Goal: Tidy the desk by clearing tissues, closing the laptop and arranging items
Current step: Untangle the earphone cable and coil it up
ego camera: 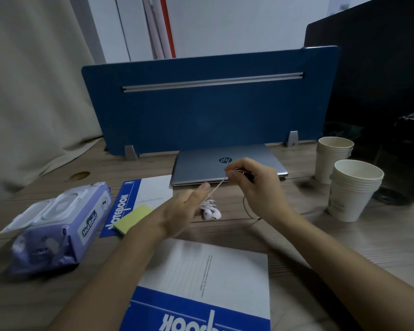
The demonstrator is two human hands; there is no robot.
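Earphones (210, 209) between left hand (184, 211) and right hand (251, 185)

left hand (182, 211): holds white earphones (209, 210)
right hand (251, 180): pinches the cord (216, 187), pulled tight
laptop (227, 163): closed, at desk (332, 247) far edge

— Which colours are seen at the back?
— A dark blue divider (201, 111) with a grey rail, and a silver laptop (227, 166) marked with a blue round logo.
— And nearer?
— A lilac wipes pack (58, 225) with a white lid; two notebooks (201, 283) (139, 199), white banded in blue with white lettering; a yellow sticky pad (132, 218); white earphones (210, 211); cream paper cups (351, 189) (332, 156). Wood grain is shown by the brown desk (332, 240).
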